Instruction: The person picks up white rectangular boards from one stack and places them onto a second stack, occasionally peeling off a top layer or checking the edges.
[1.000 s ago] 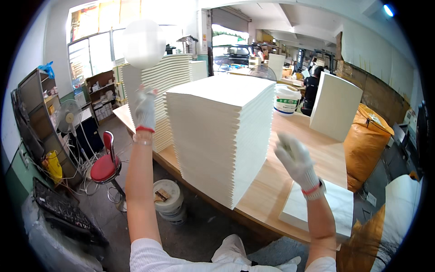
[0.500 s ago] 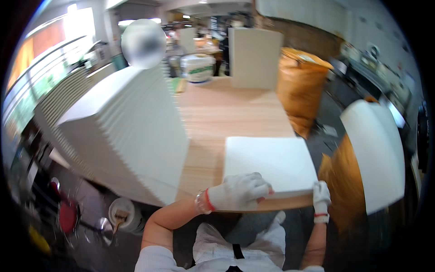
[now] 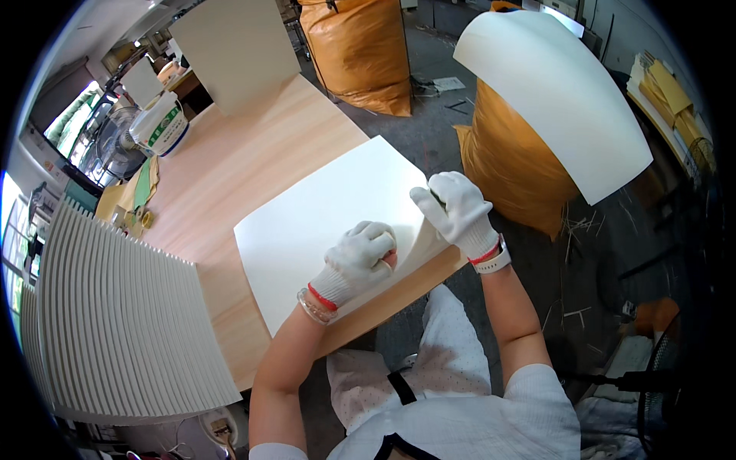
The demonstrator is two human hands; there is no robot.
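A white sheet (image 3: 322, 199) of paper or thin board lies at a slant on the wood-topped table. My right hand (image 3: 460, 213), in a white knit glove with a red cuff, grips its right-hand edge. The sheet curves upward close to that grip. My left hand (image 3: 356, 261), gloved the same way, rests on the sheet nearer to me with curled fingers. A bare fingertip shows at its right side. Whatever those fingers may hold is hidden.
A tall stack of white boards (image 3: 130, 322) fills the table's left end. Beyond stand an upright board (image 3: 234, 54), a white bucket (image 3: 161, 123) and a tape roll (image 3: 147, 220). Orange sacks (image 3: 360, 57) stand past the table; a curved white sheet (image 3: 560, 92) covers one at right.
My view has swung right and downward. The sheet's right side, flat before, now bends up at my right hand. My left hand still lies on the sheet, fingers more curled.
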